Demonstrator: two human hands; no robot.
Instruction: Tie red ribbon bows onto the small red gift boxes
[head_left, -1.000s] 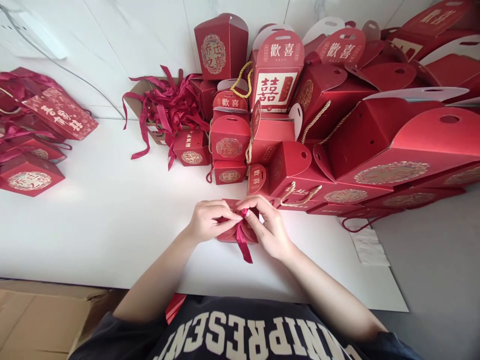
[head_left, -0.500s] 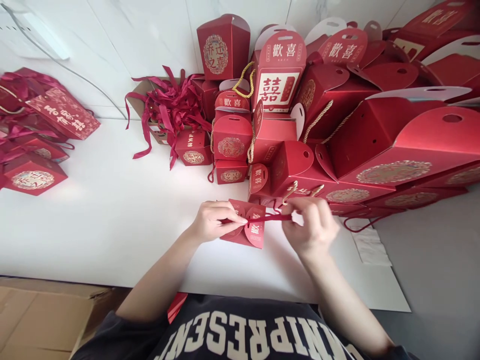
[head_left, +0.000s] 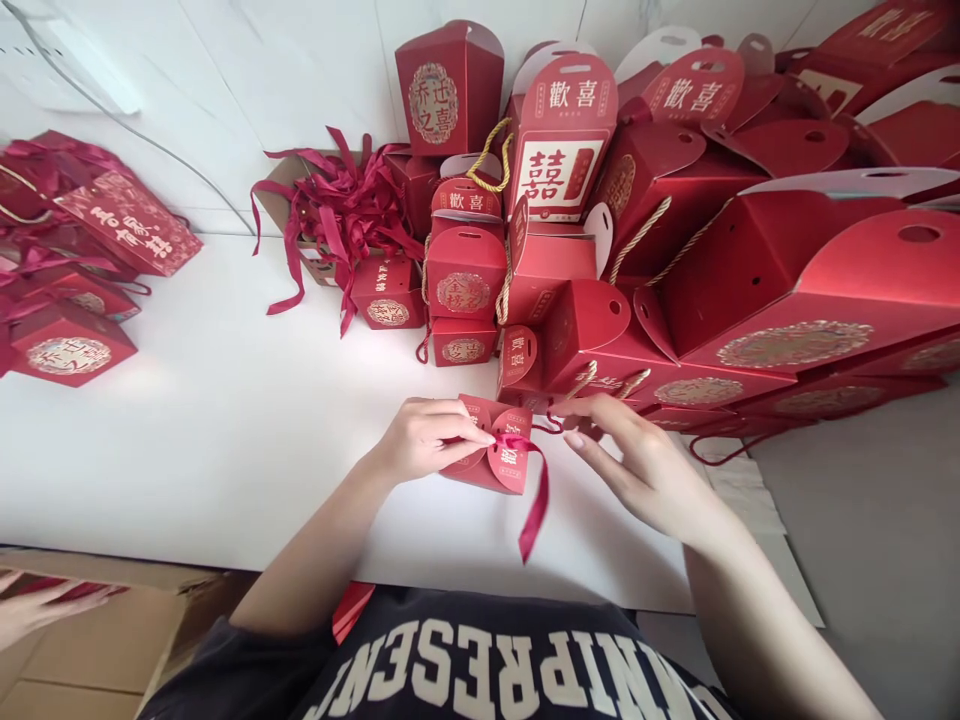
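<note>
Left hand (head_left: 420,442) closed in a pinch, thumb and forefinger hold a magenta ribbon (head_left: 544,492) at the top of a small red box (head_left: 491,480), while the right hand (head_left: 641,465), its fingers loosely parted and with nothing seen in its grasp, hovers just to the box's right. Its fingertips are close to a dark red cord (head_left: 547,427); whether they touch it cannot be told. The small box sits on a white surface (head_left: 225,430) directly in front of the person, who wears a dark shirt (head_left: 390,610) with large pale letters. Printed flaps meet across the top of the box, and the ribbon's free end curls past its right edge. Red boxes (head_left: 705,385) with gold medallions and rope handles crowd the back and right. Near the wall (head_left: 300,60), a carton (head_left: 277,205) overflows with loose ribbons (head_left: 356,205), and further boxes (head_left: 71,350) are grouped at far left. At lower left, a co-worker's hand (head_left: 34,612) is above a brown cardboard box (head_left: 94,645), its fingers at something red.
</note>
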